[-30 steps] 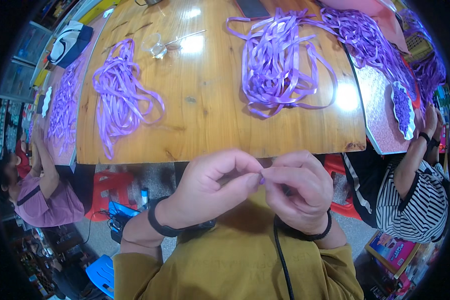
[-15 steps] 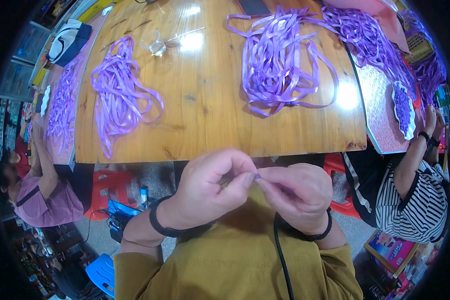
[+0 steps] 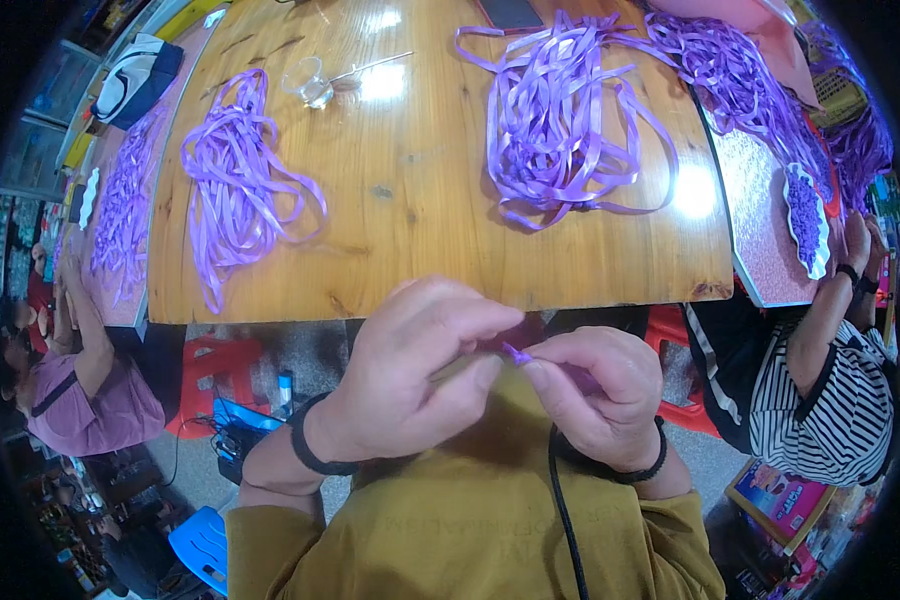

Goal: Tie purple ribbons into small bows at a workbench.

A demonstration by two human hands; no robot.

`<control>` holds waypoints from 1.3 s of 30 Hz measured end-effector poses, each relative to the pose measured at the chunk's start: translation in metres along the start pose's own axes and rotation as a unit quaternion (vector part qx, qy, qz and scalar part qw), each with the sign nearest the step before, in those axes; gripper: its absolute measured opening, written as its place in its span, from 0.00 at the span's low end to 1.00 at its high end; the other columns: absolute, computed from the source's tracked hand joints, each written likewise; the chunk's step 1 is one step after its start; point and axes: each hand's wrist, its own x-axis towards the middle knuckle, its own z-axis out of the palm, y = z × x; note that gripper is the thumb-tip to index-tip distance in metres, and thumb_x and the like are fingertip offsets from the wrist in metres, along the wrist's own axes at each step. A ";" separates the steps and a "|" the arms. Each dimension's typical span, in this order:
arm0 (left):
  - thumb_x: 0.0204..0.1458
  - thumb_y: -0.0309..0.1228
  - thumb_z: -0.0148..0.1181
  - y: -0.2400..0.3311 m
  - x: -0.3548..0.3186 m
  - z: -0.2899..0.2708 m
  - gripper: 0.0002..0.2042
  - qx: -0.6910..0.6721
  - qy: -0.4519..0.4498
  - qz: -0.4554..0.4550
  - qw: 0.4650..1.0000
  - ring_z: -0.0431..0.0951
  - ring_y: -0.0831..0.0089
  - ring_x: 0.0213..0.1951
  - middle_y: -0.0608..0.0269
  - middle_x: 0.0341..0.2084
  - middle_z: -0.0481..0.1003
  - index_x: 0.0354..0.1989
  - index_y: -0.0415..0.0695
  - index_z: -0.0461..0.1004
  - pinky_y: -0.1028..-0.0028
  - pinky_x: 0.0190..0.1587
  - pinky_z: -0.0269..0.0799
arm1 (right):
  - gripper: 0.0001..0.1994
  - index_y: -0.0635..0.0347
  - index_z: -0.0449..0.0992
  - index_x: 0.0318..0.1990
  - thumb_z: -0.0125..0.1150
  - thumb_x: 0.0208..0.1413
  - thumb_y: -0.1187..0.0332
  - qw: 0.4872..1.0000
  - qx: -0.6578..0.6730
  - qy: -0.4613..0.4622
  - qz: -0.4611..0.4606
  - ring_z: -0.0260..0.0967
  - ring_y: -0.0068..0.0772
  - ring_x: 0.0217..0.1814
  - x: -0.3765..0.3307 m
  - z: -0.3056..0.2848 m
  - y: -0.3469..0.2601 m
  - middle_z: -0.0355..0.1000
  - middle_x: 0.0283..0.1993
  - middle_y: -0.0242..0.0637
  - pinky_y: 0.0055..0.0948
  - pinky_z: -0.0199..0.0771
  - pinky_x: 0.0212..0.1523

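In front of my chest, just off the near edge of the wooden table (image 3: 390, 260), my right hand (image 3: 605, 385) pinches a small piece of purple ribbon (image 3: 516, 353) between thumb and forefinger. Its tip pokes out toward my left hand (image 3: 415, 365), and more purple shows inside the right palm. The left hand is beside it, thumb and forefinger parted, with nothing visible between them. On the tabletop rest two loose bundles of purple ribbon: a smaller one (image 3: 232, 185) at the left and a larger one (image 3: 555, 125) at the right.
A clear cup (image 3: 308, 82) with a thin stick stands toward the back, a dark phone (image 3: 510, 14) behind the larger bundle. A white scalloped dish (image 3: 806, 220) of purple pieces sits on the right side table. People work on both sides. Red stools (image 3: 220, 372) flank me.
My left thumb and forefinger have come apart and moved slightly away from the ribbon piece. My right hand still pinches it, and more of its tip shows.
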 end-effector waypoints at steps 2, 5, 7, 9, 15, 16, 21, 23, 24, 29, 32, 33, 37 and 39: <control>0.36 0.19 0.53 0.000 0.003 0.000 0.14 0.074 0.001 0.077 0.994 0.68 0.71 0.27 0.61 0.26 0.69 0.36 0.39 0.71 0.73 0.33 0.63 | 0.04 0.62 0.72 0.26 0.60 0.41 0.77 1.000 -0.003 -0.003 -0.002 0.63 0.29 0.16 -0.001 0.002 0.000 0.67 0.19 0.35 0.24 0.58 0.18; 0.31 0.21 0.54 0.000 0.005 0.004 0.15 0.177 0.011 0.171 0.969 0.68 0.70 0.26 0.66 0.23 0.68 0.33 0.44 0.73 0.63 0.40 0.62 | 0.03 0.62 0.72 0.26 0.60 0.41 0.77 1.000 -0.001 0.011 -0.002 0.63 0.30 0.17 -0.002 0.003 0.000 0.68 0.19 0.36 0.24 0.59 0.19; 0.30 0.22 0.55 -0.001 0.005 0.005 0.13 0.205 0.014 0.173 0.963 0.68 0.71 0.25 0.66 0.22 0.68 0.30 0.45 0.72 0.63 0.41 0.62 | 0.03 0.62 0.72 0.25 0.60 0.41 0.77 1.000 0.013 -0.018 0.016 0.64 0.31 0.17 -0.003 0.003 -0.001 0.68 0.19 0.36 0.24 0.60 0.19; 0.29 0.23 0.55 -0.001 0.003 0.005 0.11 0.231 0.016 0.176 0.957 0.68 0.71 0.24 0.67 0.20 0.67 0.27 0.45 0.71 0.63 0.41 0.62 | 0.03 0.61 0.72 0.25 0.61 0.41 0.75 1.000 -0.005 -0.023 0.002 0.64 0.32 0.17 -0.003 0.002 -0.001 0.68 0.19 0.36 0.25 0.61 0.18; 0.29 0.27 0.53 -0.005 0.000 0.004 0.07 0.284 0.031 0.185 0.940 0.66 0.70 0.22 0.67 0.17 0.66 0.21 0.46 0.67 0.60 0.43 0.62 | 0.03 0.60 0.72 0.25 0.61 0.42 0.74 0.999 -0.006 -0.049 -0.006 0.63 0.31 0.14 -0.005 -0.003 -0.003 0.67 0.17 0.35 0.24 0.60 0.16; 0.30 0.27 0.54 -0.006 0.000 0.001 0.08 0.259 0.001 0.167 0.951 0.67 0.69 0.23 0.66 0.19 0.66 0.23 0.45 0.68 0.63 0.42 0.62 | 0.03 0.61 0.72 0.25 0.61 0.43 0.74 0.998 0.009 -0.059 0.013 0.63 0.30 0.14 -0.006 -0.004 -0.003 0.67 0.17 0.35 0.23 0.60 0.15; 0.45 0.30 0.49 -0.013 0.006 -0.017 0.14 -0.070 -0.117 -0.031 0.990 0.69 0.66 0.39 0.55 0.35 0.69 0.40 0.36 0.67 0.71 0.46 0.62 | 0.04 0.63 0.72 0.26 0.60 0.45 0.73 0.988 0.112 -0.046 0.100 0.61 0.21 0.15 -0.004 -0.014 -0.010 0.68 0.18 0.33 0.19 0.58 0.16; 0.47 0.32 0.50 -0.014 0.009 -0.006 0.18 -0.145 -0.187 -0.047 0.970 0.68 0.68 0.43 0.56 0.40 0.67 0.45 0.36 0.64 0.72 0.47 0.61 | 0.04 0.64 0.72 0.27 0.59 0.46 0.73 0.980 0.146 -0.052 0.123 0.61 0.17 0.16 -0.001 -0.014 -0.013 0.69 0.20 0.33 0.17 0.57 0.16; 0.49 0.35 0.52 -0.014 0.011 0.002 0.22 -0.225 -0.240 -0.056 0.942 0.67 0.70 0.46 0.56 0.44 0.66 0.50 0.36 0.60 0.73 0.49 0.60 | 0.03 0.64 0.71 0.27 0.58 0.47 0.75 0.969 0.192 -0.045 0.147 0.62 0.16 0.20 -0.001 -0.013 -0.014 0.68 0.23 0.32 0.17 0.60 0.20; 0.50 0.34 0.55 -0.018 0.012 0.025 0.25 -0.383 -0.277 -0.060 0.879 0.63 0.75 0.48 0.60 0.47 0.64 0.54 0.37 0.56 0.75 0.51 0.57 | 0.05 0.65 0.66 0.29 0.51 0.51 0.73 0.924 0.326 0.035 0.195 0.61 0.18 0.20 -0.001 -0.011 -0.019 0.66 0.23 0.32 0.18 0.63 0.22; 0.50 0.33 0.54 -0.028 0.004 0.006 0.18 -0.312 -0.344 -0.126 0.877 0.67 0.79 0.40 0.63 0.38 0.68 0.48 0.39 0.64 0.78 0.43 0.63 | 0.04 0.67 0.65 0.32 0.48 0.53 0.74 0.863 0.465 0.103 0.168 0.57 0.19 0.15 0.003 -0.024 -0.010 0.64 0.20 0.35 0.19 0.58 0.16; 0.50 0.33 0.54 -0.031 0.000 0.000 0.15 -0.287 -0.340 -0.166 0.880 0.67 0.81 0.35 0.66 0.32 0.69 0.44 0.39 0.67 0.80 0.38 0.63 | 0.06 0.65 0.63 0.32 0.46 0.55 0.70 0.857 0.472 0.125 0.162 0.53 0.20 0.13 0.004 -0.030 -0.007 0.58 0.16 0.32 0.21 0.56 0.14; 0.50 0.31 0.53 -0.037 -0.020 -0.020 0.09 -0.281 -0.252 -0.277 0.884 0.64 0.88 0.23 0.73 0.22 0.68 0.36 0.38 0.70 0.85 0.24 0.60 | 0.07 0.63 0.61 0.36 0.41 0.58 0.68 0.824 0.521 0.174 0.139 0.50 0.19 0.13 0.007 -0.051 0.002 0.54 0.18 0.28 0.19 0.53 0.14; 0.49 0.29 0.54 -0.038 -0.028 -0.031 0.08 -0.224 -0.173 -0.308 0.908 0.63 0.88 0.22 0.72 0.21 0.68 0.34 0.38 0.71 0.86 0.23 0.57 | 0.07 0.62 0.60 0.36 0.39 0.59 0.68 0.792 0.568 0.202 0.101 0.46 0.17 0.14 0.009 -0.064 0.008 0.51 0.20 0.27 0.18 0.51 0.15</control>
